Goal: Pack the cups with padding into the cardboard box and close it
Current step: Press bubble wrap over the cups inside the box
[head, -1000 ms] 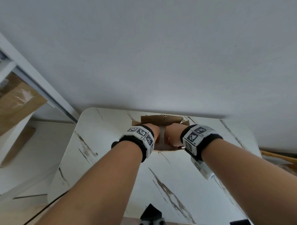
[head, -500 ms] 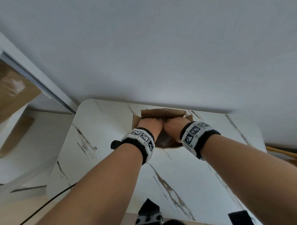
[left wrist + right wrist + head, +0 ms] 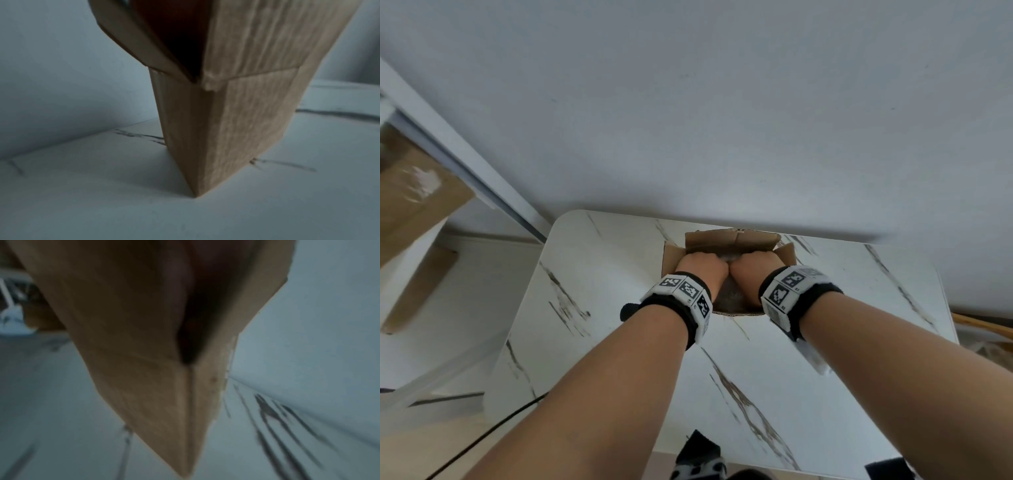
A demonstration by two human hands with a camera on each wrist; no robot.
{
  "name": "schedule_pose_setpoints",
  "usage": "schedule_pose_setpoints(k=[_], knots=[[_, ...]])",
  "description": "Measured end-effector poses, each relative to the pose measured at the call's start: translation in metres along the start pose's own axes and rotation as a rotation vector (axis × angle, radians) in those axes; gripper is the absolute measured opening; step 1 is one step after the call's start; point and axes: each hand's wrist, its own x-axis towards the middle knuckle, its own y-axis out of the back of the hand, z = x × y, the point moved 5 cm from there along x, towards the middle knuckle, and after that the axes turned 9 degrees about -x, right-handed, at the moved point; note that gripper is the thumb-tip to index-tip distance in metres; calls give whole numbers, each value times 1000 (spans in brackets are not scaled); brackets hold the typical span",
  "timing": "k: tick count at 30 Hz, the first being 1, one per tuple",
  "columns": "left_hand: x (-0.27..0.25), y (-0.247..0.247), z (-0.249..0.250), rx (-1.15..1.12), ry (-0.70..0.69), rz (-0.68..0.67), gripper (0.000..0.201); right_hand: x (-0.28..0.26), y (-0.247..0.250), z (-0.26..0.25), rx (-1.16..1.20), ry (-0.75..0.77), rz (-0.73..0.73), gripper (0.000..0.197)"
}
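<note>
Brown cardboard box (image 3: 732, 240) under my hands — plain kraft brown, a ribbed grain showing on its side in my left wrist view. White table (image 3: 599, 274) with dark grey-brown marble veins. My wristbands (image 3: 685, 291) are black with white panels carrying black-and-white square codes. Wall (image 3: 722, 102) behind — flat pale grey-white.

Both hands' fingers are buried inside the cardboard box (image 3: 732, 240) mid-frame so can't tell their grip, the contents are mostly covered, and the right wrist view's all blurry.
</note>
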Motion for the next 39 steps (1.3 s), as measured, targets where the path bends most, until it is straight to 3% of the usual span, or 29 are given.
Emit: schedule_pose_setpoints(k=[3,6,10,20,23,29,32,39], knots=[[3,3,-5,-118,16,-106,27,-4,5,7,171,-7,-98,7],[2,3,-11,-127,36,-192,12,-8,8,13,235,-51,-85,23],[2,3,-9,-154,24,-172,21,-6,1,-1,168,-25,-91,24],[12,0,-7,-129,15,-61,29,-2,2,2,151,13,121,48],[16,-3,-7,-97,37,-48,33,5,-4,-2,130,-22,93,39],[12,1,-6,-133,15,-123,27,-3,8,6,64,30,-149,31],[9,7,-5,-119,7,-121,25,-8,3,5,-16,21,-171,42],[15,2,-3,-71,15,-168,33,-10,6,2,-68,45,-101,33]])
